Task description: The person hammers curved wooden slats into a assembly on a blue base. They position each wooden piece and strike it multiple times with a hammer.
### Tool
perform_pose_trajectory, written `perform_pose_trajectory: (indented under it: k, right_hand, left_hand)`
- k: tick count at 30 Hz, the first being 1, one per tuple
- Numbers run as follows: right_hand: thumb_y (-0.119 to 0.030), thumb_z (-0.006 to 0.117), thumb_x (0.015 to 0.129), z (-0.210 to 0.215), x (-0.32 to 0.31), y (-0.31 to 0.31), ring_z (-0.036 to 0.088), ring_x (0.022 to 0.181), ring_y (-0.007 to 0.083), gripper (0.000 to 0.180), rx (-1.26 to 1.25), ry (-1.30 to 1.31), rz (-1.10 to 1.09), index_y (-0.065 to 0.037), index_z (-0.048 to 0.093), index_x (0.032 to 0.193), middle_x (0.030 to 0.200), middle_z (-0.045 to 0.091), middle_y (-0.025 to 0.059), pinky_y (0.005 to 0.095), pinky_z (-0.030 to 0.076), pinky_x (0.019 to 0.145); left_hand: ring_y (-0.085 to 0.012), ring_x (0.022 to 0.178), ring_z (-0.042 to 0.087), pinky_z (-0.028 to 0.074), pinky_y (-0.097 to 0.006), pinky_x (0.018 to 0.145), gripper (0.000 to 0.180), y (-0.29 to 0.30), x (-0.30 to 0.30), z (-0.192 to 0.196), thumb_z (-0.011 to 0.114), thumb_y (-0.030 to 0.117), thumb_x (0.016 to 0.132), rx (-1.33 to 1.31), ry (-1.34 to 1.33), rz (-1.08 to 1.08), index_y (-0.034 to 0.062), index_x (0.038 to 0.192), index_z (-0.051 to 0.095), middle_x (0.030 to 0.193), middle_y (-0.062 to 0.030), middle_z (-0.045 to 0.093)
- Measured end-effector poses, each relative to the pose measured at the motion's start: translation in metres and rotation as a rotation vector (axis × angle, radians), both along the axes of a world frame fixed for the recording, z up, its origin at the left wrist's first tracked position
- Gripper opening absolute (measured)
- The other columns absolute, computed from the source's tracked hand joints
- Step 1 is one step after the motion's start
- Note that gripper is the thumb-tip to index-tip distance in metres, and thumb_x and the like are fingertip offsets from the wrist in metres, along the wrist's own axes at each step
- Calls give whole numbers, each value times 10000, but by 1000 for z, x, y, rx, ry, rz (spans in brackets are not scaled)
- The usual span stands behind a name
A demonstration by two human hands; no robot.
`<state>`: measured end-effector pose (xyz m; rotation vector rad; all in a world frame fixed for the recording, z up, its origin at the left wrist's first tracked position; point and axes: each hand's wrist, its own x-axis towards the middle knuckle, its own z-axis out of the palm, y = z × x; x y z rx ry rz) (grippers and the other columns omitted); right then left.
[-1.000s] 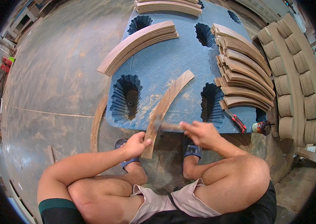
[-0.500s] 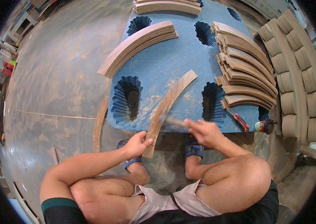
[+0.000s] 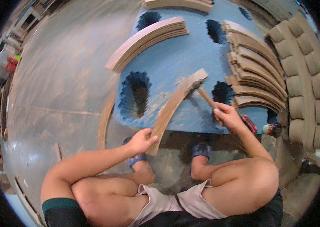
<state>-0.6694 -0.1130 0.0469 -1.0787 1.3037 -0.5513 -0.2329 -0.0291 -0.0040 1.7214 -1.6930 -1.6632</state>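
A curved wooden slat (image 3: 173, 104) lies slantwise over the near edge of a blue plastic pallet (image 3: 163, 56). My left hand (image 3: 142, 141) is closed round the slat's near end, thumb on top. In my right hand (image 3: 228, 116) is a hammer (image 3: 206, 96), gripped by its wooden handle. The hammer's dark head is at the slat's far end; whether it touches the wood I cannot tell. Pale wood dust is scattered on the pallet beside the slat.
Stacks of curved slats stand at the pallet's left (image 3: 148, 41) and right (image 3: 258, 68). A red-handled tool (image 3: 249, 124) and a jar (image 3: 272, 129) are by the near right corner. Another curved slat (image 3: 106, 123) is left of the pallet. Bundled wood pieces (image 3: 294, 87) line the far right.
The hammer has moved from the slat's middle up to its far end, with my right hand shifting right and away from me. My left hand keeps its hold on the slat.
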Motion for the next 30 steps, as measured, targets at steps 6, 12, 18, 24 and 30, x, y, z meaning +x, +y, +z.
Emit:
perform_pose_trajectory:
  k: [6,12,18,24,30]
  right_hand:
    - [-339,680,1137,18,7,11,547,609,64,514,13,158,-111,-120,626,1599,783,610,-27,228,441,509]
    - [-213,613,1082,7,-2,9,497,542,67,392,13,79,-220,-107,594,1459,793,603,-1,239,369,457]
    - [-314,614,1136,26,13,7,508,531,83,552,16,-8,-295,-163,482,1650,782,580,7,256,414,459]
    - [-415,604,1173,13,-9,25,415,491,65,571,80,82,-246,-306,478,1719,710,513,-26,237,364,434]
    - [-357,568,1195,20,-9,29,380,484,60,572,82,28,-226,-333,421,1748,699,475,-25,230,356,426]
  left_hand:
    - [-239,878,707,574,-451,846,397,-16,-6,27,745,338,1066,110,-27,-39,-27,1219,721,961,-156,773]
    - [-150,830,686,576,-393,769,356,-15,-11,28,756,312,1082,128,22,2,-14,1222,734,912,-87,766]
    - [-162,843,700,578,-400,780,348,-13,-9,32,750,312,1081,134,-11,-11,-7,1218,734,919,-102,773]
    - [-202,864,704,574,-417,815,369,-13,-10,35,752,318,1072,87,-21,16,-11,1239,734,942,-133,768]
    - [-220,905,738,583,-414,854,385,-6,-3,20,752,315,1069,137,40,66,-9,1277,735,993,-161,794]
